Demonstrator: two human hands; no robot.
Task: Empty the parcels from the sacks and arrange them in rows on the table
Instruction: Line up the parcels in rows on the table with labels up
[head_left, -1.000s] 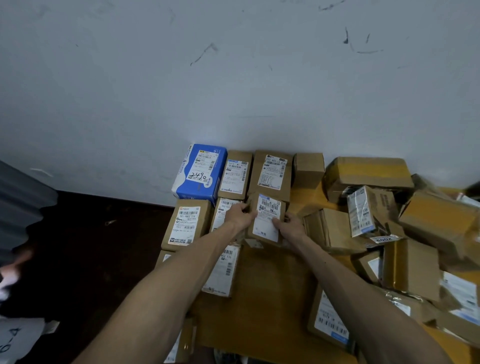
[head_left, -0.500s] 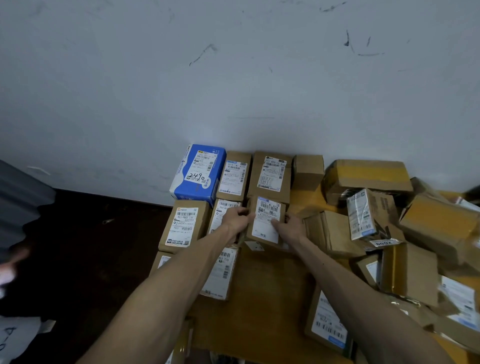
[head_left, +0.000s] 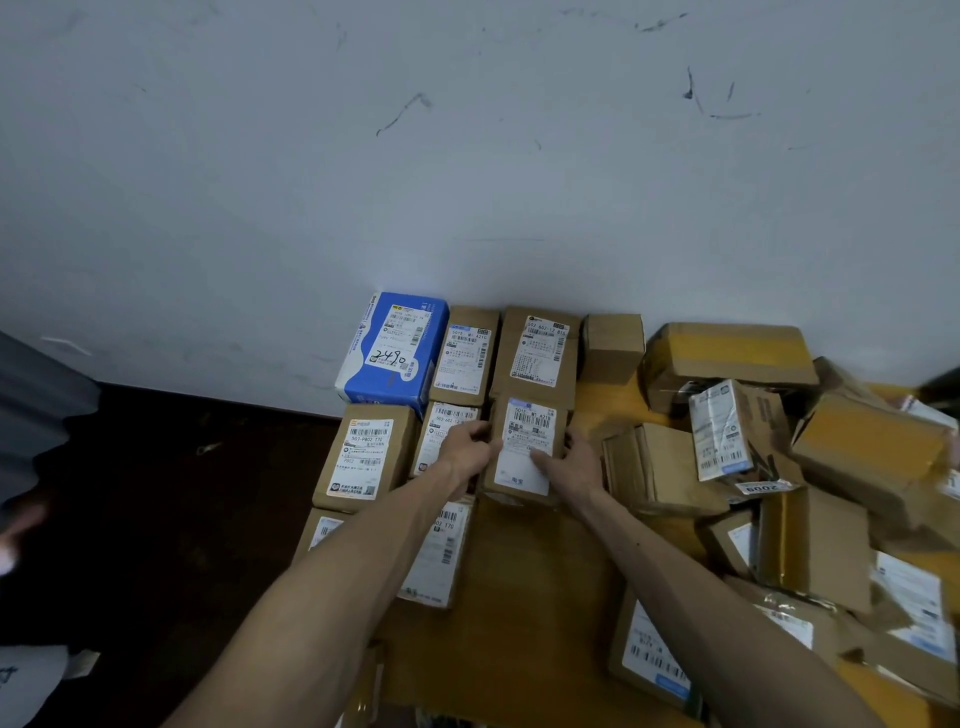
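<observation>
A small brown parcel (head_left: 525, 441) with a white label lies in the second row on the yellow table (head_left: 524, 597). My left hand (head_left: 467, 449) grips its left edge and my right hand (head_left: 569, 460) grips its right edge. Behind it, along the wall, a blue box (head_left: 389, 353) marked 2490 and two brown parcels (head_left: 465, 356) (head_left: 537, 351) form the back row. To the left, more labelled parcels (head_left: 366, 457) lie in rows; my left arm covers part of them.
A loose heap of brown boxes (head_left: 727, 358) and labelled parcels (head_left: 719, 428) fills the table's right side. Another labelled parcel (head_left: 652, 654) lies near the front. A grey wall rises behind. Dark floor (head_left: 156, 519) lies left of the table's edge.
Both hands have stayed on the small parcel, nudging it slightly back toward the back row. The view shifted a little.
</observation>
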